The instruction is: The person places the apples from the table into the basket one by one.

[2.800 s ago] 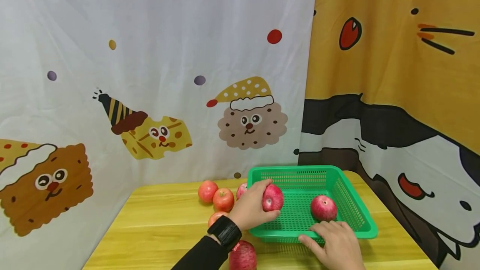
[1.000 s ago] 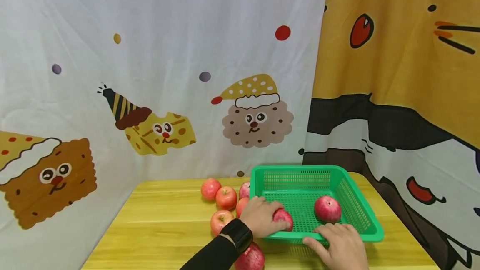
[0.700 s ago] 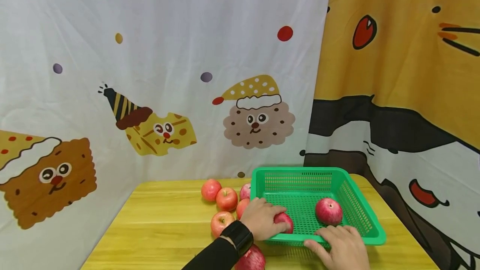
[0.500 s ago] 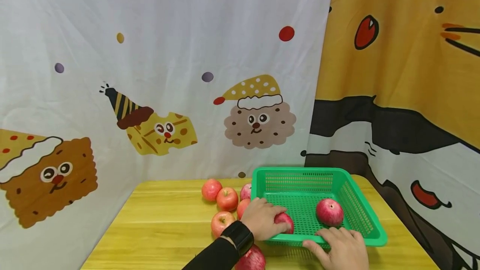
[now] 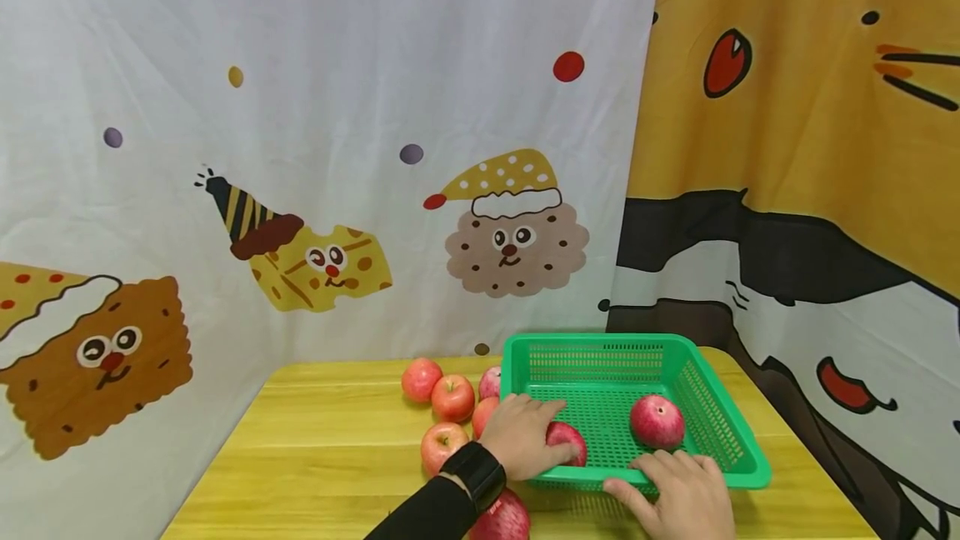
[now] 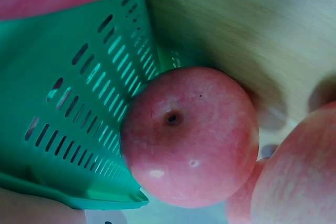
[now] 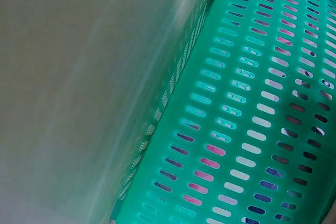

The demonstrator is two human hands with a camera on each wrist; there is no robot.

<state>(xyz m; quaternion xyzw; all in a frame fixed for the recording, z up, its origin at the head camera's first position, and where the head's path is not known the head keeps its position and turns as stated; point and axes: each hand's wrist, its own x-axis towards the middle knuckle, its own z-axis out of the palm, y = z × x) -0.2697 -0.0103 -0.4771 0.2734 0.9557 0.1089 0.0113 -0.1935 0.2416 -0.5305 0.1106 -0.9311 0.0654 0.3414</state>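
Observation:
My left hand reaches over the left rim of a green plastic basket. Its fingers are spread beside a red apple at the basket's front left, with the thumb at the apple's front. A second red apple sits inside towards the right. At the front rim, my right hand grips the edge, fingers over it and thumb outside. In the left wrist view, a pinkish apple stands against the basket's slotted wall. The right wrist view shows mostly the slotted wall.
Several apples lie left of the basket, including a red apple and a paler apple. Another apple lies partly under the left forearm, near the front. The wooden table backs onto a printed curtain.
My left hand has lowered an apple into the basket's front left; its fingers have now lifted and spread away from it. My right hand has stayed on the front rim.

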